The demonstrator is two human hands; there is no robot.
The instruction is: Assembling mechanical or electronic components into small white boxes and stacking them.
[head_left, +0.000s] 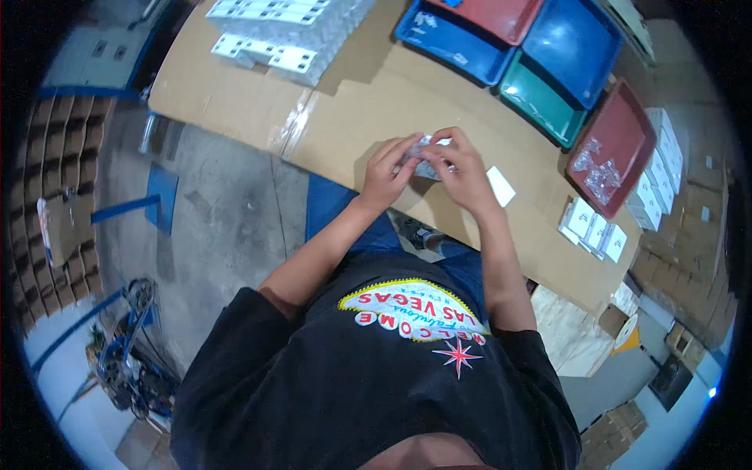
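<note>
Both your hands are up at the near edge of the cardboard-covered table [227, 98], close together in front of your body. Your left hand [384, 174] grasps a small shiny piece [424, 167] between its thumb and fingertips, with the fingers curled in. Your right hand [468, 178] pinches the same piece from the other side, its fingers bent over the top. The piece sits between your two hands, near the table's edge; it is mostly covered by your fingers, so you cannot tell its full shape here, nor whether it touches the table.

Just beside your right hand, a white card [500, 186] lies flat on the table. Farther right, a few small white boxes [593, 229] lie side by side near a red tray [627, 125], which holds some clear plastic bags [603, 180]. More white cartons [664, 157] stand in a row past that tray.

Beyond your hands, a green tray [540, 106] sits beside a large blue tray [576, 51], with a smaller blue tray [470, 61] to their left. At the far left of the table, white panels [270, 53] stand in stacks, well apart from your hands.
</note>
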